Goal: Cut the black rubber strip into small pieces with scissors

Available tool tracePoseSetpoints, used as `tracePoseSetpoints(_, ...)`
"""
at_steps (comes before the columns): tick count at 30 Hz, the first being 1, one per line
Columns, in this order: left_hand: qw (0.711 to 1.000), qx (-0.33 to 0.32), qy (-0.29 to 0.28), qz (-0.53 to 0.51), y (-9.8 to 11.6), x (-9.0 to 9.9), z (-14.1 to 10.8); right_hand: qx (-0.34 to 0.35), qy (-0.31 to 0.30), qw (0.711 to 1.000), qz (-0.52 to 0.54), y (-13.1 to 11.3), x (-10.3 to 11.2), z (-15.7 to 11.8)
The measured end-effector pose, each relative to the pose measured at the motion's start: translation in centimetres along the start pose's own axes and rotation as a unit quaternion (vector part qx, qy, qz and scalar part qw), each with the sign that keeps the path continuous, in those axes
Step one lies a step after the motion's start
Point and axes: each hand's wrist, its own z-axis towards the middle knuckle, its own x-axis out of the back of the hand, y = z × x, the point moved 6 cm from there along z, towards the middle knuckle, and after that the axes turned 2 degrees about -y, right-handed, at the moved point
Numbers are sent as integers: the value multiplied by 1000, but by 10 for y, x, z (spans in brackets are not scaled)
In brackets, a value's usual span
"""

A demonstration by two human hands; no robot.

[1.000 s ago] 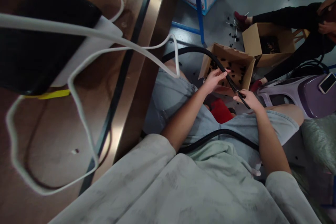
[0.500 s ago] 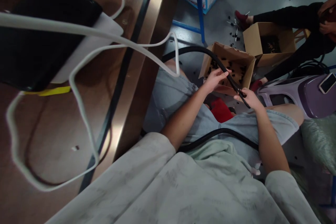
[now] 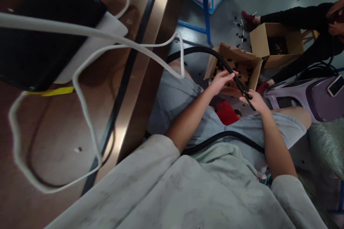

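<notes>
A thick black cable arcs from beside the table over my lap to both hands. My left hand is closed around it, thumb and fingers pinching it above the open box. Close to the cable's thin, dark end, my right hand is closed with its fingers curled. The narrow black strands there could be cable ends or a small tool; I cannot make out which. Another length of black cable lies across my lap, near my waist.
An open cardboard box with small black pieces stands beyond my knees. A second box stands between a co-worker's legs. On the right is a purple stool bearing a phone. White cords loop over the table at left.
Both hands and the cable hold nearly the same pose. The view has shifted very slightly.
</notes>
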Motion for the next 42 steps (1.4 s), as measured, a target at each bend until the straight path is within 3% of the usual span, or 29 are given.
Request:
tracePoseSetpoints(26,1000,11,-4,14,4,-6,-4,-38,-40,997,48,5,1,-3)
tracePoseSetpoints(34,985,97,72,-123,-7,2,-1,-11,-14,995,97,9,-2,-3)
tracePoseSetpoints(42,974,90,98,-183,0,6,-1,-20,9,985,173,4,6,-5)
